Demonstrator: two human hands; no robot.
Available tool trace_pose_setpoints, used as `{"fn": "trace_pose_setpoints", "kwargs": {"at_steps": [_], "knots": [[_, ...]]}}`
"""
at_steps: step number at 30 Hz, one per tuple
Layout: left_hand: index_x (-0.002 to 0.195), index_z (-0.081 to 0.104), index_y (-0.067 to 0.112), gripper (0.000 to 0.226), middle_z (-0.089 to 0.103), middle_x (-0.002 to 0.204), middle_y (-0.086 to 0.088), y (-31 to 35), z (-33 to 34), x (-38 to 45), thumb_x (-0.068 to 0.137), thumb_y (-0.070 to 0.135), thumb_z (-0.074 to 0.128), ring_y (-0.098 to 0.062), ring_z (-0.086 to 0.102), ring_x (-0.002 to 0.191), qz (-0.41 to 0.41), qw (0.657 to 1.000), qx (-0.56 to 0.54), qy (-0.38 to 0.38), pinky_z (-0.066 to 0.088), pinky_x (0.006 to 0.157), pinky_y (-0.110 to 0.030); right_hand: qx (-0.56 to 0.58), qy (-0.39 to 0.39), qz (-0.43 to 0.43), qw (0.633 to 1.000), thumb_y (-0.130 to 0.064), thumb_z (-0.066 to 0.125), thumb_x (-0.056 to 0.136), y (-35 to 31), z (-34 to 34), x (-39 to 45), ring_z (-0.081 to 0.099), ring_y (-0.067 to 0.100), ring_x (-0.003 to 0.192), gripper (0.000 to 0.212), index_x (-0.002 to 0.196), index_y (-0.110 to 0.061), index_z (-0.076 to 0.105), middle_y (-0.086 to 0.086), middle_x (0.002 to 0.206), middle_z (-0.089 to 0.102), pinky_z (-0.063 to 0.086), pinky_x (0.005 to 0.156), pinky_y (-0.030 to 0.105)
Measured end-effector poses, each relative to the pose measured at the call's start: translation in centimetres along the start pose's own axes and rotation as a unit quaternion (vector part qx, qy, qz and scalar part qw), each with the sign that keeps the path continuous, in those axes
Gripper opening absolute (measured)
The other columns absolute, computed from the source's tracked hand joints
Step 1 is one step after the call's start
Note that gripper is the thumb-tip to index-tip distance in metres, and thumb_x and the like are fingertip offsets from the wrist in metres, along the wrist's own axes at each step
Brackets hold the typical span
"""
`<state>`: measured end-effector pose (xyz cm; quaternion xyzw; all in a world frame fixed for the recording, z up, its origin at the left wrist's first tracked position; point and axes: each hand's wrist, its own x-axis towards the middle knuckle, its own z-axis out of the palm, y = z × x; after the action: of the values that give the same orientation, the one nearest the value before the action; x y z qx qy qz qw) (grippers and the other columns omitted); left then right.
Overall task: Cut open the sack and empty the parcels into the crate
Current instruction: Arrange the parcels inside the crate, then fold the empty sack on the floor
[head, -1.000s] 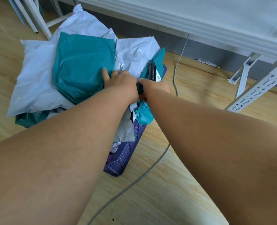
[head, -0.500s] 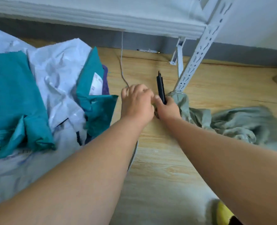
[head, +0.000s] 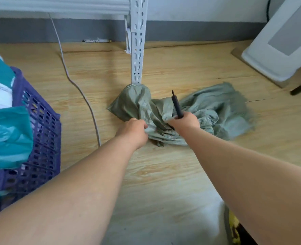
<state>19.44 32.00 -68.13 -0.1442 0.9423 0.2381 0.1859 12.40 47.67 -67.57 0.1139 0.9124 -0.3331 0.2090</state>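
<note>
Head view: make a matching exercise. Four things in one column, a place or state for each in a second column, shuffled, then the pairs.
Things
1. sack
2. crate
3. cutter
4. cable

Places or states
A. gripped in the right hand
B. crumpled flat on the floor, pinched by the left hand
C. trailing across the floor from the wall
D. at the far left, heaped with parcels

Pairs: 1-B, 2-D, 3-A, 4-C

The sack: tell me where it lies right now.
The sack lies crumpled on the wooden floor at centre, against the white rack post, gripped by both hands, right of the purple crate.
</note>
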Motion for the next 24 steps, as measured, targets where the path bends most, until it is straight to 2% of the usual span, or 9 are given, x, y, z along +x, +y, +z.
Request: {"fn": "trace_pose_setpoints", "kwargs": {"at_steps": [3, 6, 9, 13, 16, 18, 20, 22, 24], "knots": [[0.131, 0.055, 0.031, 0.039, 0.045, 0.139, -0.001, 2.3, 0.4, 0.4, 0.093, 0.027, 0.056, -0.025, 0.050, 0.124, -0.021, 0.999, 0.012, -0.026, 0.044, 0.100, -0.033, -0.002, -0.034, 0.015, 0.999, -0.033, 0.056, 0.093, 0.4, -1.6, 1.7, 0.054, 0.017, 0.059, 0.028, 0.110, -0.013, 0.063, 0.003, 0.079, 0.063, 0.048, 0.056, 0.028], [0.133, 0.053, 0.030, 0.039, 0.044, 0.141, -0.001, 4.8, -0.1, 1.5, 0.094, 0.028, 0.055, -0.023, 0.050, 0.124, -0.030, 0.999, 0.013, -0.017, 0.044, 0.097, -0.032, 0.030, -0.098, 0.022, 0.994, -0.030, 0.053, 0.094, -0.1, -2.0, 4.1, 0.064, 0.022, 0.077, 0.030, 0.119, -0.014, 0.059, 0.005, 0.084, 0.062, 0.059, 0.077, 0.036], [0.134, 0.053, 0.029, 0.039, 0.044, 0.140, -0.003, 6.8, -0.1, 3.1, 0.095, 0.027, 0.055, -0.023, 0.050, 0.123, -0.064, 0.998, -0.002, 0.017, 0.041, 0.091, -0.030, 0.073, -0.166, 0.072, 0.981, -0.033, 0.056, 0.093, -0.2, -1.8, 6.5, 0.069, 0.025, 0.100, 0.035, 0.121, -0.012, 0.053, 0.009, 0.099, 0.066, 0.057, 0.090, 0.042], [0.136, 0.050, 0.027, 0.042, 0.046, 0.141, -0.002, 8.7, 1.7, 4.4, 0.095, 0.026, 0.057, -0.023, 0.051, 0.123, -0.139, 0.990, -0.019, 0.016, 0.039, 0.087, -0.026, 0.253, -0.283, 0.166, 0.910, -0.025, 0.060, 0.097, 1.5, -1.5, 9.2, 0.067, 0.023, 0.089, 0.017, 0.095, -0.009, 0.054, 0.009, 0.088, 0.065, 0.056, 0.088, 0.039], [0.140, 0.045, 0.024, 0.048, 0.049, 0.141, -0.003, 9.8, 2.7, 5.7, 0.094, 0.025, 0.058, -0.022, 0.052, 0.123, -0.190, 0.979, -0.059, 0.030, 0.043, 0.097, -0.030, 0.384, -0.279, 0.171, 0.863, -0.019, 0.060, 0.096, 1.9, -0.4, 11.5, 0.068, 0.021, 0.100, 0.012, 0.094, -0.007, 0.061, 0.007, 0.101, 0.068, 0.055, 0.089, 0.033], [0.143, 0.041, 0.024, 0.053, 0.050, 0.141, -0.003, 10.4, 2.8, 6.6, 0.093, 0.024, 0.058, -0.023, 0.053, 0.122, -0.212, 0.972, -0.082, 0.054, 0.045, 0.098, -0.031, 0.354, -0.232, 0.145, 0.894, -0.025, 0.063, 0.091, 1.9, 0.4, 12.3, 0.068, 0.025, 0.102, 0.015, 0.098, -0.012, 0.062, 0.005, 0.100, 0.071, 0.053, 0.095, 0.040], [0.143, 0.040, 0.027, 0.053, 0.050, 0.140, -0.004, 10.9, 2.8, 7.2, 0.093, 0.023, 0.057, -0.023, 0.054, 0.121, -0.222, 0.969, -0.084, 0.065, 0.046, 0.096, -0.031, 0.295, -0.185, 0.103, 0.932, -0.029, 0.059, 0.090, 2.7, 1.0, 12.5, 0.066, 0.028, 0.092, 0.010, 0.096, -0.021, 0.059, 0.000, 0.085, 0.065, 0.054, 0.092, 0.046], [0.142, 0.041, 0.030, 0.052, 0.048, 0.141, -0.004, 11.6, 3.0, 7.7, 0.094, 0.023, 0.057, -0.023, 0.054, 0.122, -0.221, 0.971, -0.062, 0.061, 0.045, 0.095, -0.031, 0.268, -0.185, 0.088, 0.941, -0.027, 0.055, 0.093, 3.8, 1.2, 12.5, 0.062, 0.026, 0.089, 0.002, 0.093, -0.028, 0.056, -0.006, 0.079, 0.055, 0.053, 0.092, 0.046], [0.142, 0.041, 0.033, 0.051, 0.044, 0.144, -0.004, 12.2, 3.5, 8.1, 0.094, 0.024, 0.056, -0.023, 0.051, 0.125, -0.214, 0.974, -0.039, 0.055, 0.044, 0.098, -0.031, 0.275, -0.198, 0.097, 0.936, -0.025, 0.054, 0.094, 4.5, 1.0, 12.7, 0.060, 0.024, 0.090, 0.007, 0.097, -0.029, 0.058, -0.007, 0.081, 0.055, 0.053, 0.093, 0.045]]}}
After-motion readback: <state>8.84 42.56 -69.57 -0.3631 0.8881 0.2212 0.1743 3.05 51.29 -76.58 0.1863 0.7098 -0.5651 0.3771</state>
